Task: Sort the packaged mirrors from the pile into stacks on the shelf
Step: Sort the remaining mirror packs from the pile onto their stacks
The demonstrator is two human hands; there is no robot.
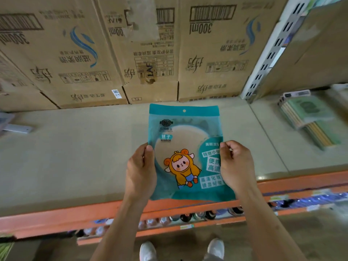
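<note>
Pinching teal mirror packet [185, 153] by its side edges, left hand [140, 172] and right hand [236, 166], fingers [226, 146] curled round it (likely to read the label), above the shelf [75, 157].

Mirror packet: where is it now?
The mirror packet is central in the head view, held between left hand and right hand over the shelf, before cardboard boxes.

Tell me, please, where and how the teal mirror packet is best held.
Take the mirror packet by its two side edges, about halfway up, one hand from each side, thumb in front, as the left hand and right hand pinch it now. It is flat, thin and wide, so that hold should keep it level.
</note>
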